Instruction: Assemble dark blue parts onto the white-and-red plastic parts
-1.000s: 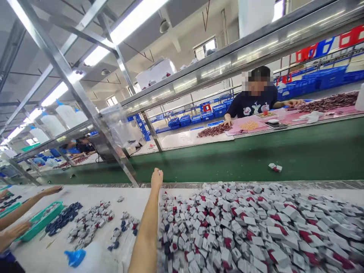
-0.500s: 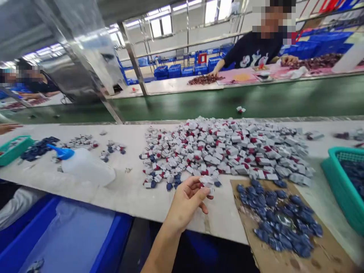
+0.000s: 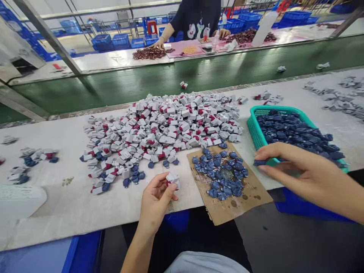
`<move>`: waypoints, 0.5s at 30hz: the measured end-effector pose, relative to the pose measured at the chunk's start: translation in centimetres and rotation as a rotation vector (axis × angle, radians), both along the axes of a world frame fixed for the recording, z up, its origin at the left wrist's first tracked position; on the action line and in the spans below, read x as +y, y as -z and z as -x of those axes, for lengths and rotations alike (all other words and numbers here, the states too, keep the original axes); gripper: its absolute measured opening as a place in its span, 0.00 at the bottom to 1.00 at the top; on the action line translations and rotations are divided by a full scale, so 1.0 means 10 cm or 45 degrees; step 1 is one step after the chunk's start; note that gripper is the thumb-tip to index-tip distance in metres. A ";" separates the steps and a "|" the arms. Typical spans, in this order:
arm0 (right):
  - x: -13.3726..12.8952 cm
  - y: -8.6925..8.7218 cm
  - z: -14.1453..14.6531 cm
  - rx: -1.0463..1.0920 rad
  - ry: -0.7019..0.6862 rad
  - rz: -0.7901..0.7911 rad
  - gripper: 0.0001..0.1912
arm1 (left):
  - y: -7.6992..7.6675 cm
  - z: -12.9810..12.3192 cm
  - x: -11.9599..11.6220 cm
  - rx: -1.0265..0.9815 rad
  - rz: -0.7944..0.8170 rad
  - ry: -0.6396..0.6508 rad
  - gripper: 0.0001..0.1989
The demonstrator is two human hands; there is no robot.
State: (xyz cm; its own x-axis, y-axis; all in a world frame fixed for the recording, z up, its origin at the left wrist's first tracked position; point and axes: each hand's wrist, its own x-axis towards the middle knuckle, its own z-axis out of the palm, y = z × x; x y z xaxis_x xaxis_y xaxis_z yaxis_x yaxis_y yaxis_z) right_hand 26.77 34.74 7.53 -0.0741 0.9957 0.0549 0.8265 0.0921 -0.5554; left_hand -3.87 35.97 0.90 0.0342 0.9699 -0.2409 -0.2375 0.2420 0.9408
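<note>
My left hand [image 3: 157, 197] is closed on a small white plastic part [image 3: 173, 179] with a dark red piece in it, above the front of the table. At the right, my right hand [image 3: 301, 170] pinches a small dark blue plastic part [image 3: 259, 162] beside the front wall of a green basket [image 3: 254, 131]. Many more dark blue parts [image 3: 287, 127] fill that basket. Between my hands, loose blue parts [image 3: 224, 172] lie on a wet-stained cardboard sheet [image 3: 247, 206]. Behind my left hand rises a big heap of white and red parts [image 3: 170, 125], some joined with blue ones.
A white bottle [image 3: 21, 201] lies at the left front. Small clusters of parts [image 3: 36, 155] are near it. A green belt [image 3: 127, 83] runs behind the table. Across it a co-worker [image 3: 196, 22] handles dark red pieces [image 3: 149, 53]. Blue crates [image 3: 102, 41] stand farther back.
My view has swung to the right and levelled. My right hand has come into view at the basket, pinching a blue part. My left hand still holds the white part.
</note>
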 end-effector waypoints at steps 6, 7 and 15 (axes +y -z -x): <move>-0.13 0.20 0.20 0.136 -0.190 0.059 0.13 | -0.09 -0.07 -0.05 0.086 0.034 -0.065 0.14; -0.13 0.23 0.21 0.136 -0.196 0.045 0.12 | -0.11 -0.08 -0.06 0.091 0.034 -0.067 0.14; 0.13 0.39 0.32 0.062 -0.344 -0.006 0.07 | -0.09 -0.07 -0.03 0.190 0.002 -0.057 0.15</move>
